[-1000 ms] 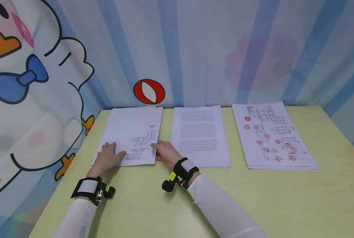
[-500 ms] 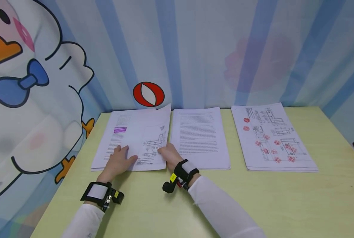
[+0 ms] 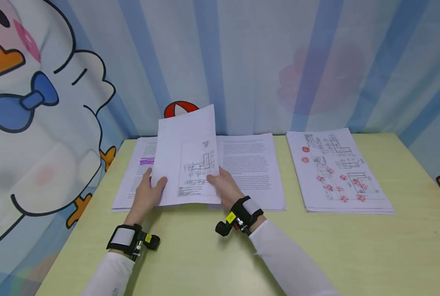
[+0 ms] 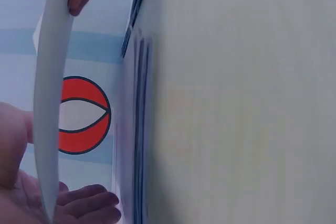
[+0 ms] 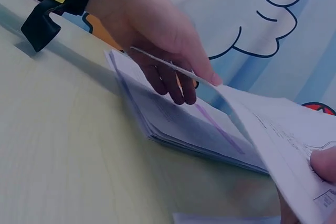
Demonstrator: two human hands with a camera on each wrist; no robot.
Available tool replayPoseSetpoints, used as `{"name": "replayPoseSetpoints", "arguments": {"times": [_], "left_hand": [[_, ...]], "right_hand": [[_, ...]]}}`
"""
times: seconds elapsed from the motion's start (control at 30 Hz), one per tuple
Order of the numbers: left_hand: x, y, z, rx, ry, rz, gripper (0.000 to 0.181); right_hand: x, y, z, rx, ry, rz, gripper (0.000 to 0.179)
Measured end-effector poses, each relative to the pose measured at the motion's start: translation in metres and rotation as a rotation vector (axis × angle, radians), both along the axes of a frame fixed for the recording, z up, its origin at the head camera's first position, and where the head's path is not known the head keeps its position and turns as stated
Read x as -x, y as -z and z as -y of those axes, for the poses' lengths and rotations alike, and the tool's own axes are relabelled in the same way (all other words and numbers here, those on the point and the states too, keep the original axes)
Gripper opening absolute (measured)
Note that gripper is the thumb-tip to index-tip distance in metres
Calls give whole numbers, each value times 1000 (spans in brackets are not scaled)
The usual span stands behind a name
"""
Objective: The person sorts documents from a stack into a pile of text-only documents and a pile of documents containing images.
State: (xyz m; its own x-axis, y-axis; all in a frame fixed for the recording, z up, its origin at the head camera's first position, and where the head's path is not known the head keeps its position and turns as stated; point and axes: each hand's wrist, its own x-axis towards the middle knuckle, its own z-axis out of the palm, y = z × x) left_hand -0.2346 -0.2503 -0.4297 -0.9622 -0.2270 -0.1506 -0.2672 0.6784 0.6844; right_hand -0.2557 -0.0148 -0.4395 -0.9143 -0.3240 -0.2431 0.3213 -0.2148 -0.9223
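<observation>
A white paper sheet with a technical drawing (image 3: pixel 186 135) is raised off the table, tilted up toward the curtain and slightly bowed. My left hand (image 3: pixel 146 195) holds its left edge, thumb on the front face and fingers behind. At the right edge, my right hand (image 3: pixel 227 187) pinches the paper, its thumb over the drawing. Below lies the left paper stack (image 3: pixel 125 193), its top page showing printed text and a purple highlighted band. In the right wrist view the left hand's fingers (image 5: pixel 170 82) hang beneath the sheet, above that stack.
A middle stack of text pages (image 3: pixel 249 164) lies beside the left one, partly covered by the raised sheet. Further right is a stack of drawings with red marks (image 3: pixel 338 172). Behind the pale table (image 3: pixel 316 250) hangs a blue striped curtain (image 3: pixel 253 61).
The drawing sheet has slid right off the left stack and been lifted upright-ish, uncovering the text page. Both hands have moved right with it; the left hand now holds its edge.
</observation>
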Motion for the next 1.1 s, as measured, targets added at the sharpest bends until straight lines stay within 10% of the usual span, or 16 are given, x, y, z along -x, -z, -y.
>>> {"name": "replayPoseSetpoints", "arguments": {"times": [0.17,0.5,1.1], "left_hand": [[2,-5,-5,-173,-68,24,80],[2,-8,-29,-881,-31,46,56],[14,-10,-119,-839,146,52,41]], "right_hand": [[2,-7,-19,-12,21,-36,34],[6,-20,-55,-21,7,-97,33],[6,-29,-140,-308,97,-158,41]]}}
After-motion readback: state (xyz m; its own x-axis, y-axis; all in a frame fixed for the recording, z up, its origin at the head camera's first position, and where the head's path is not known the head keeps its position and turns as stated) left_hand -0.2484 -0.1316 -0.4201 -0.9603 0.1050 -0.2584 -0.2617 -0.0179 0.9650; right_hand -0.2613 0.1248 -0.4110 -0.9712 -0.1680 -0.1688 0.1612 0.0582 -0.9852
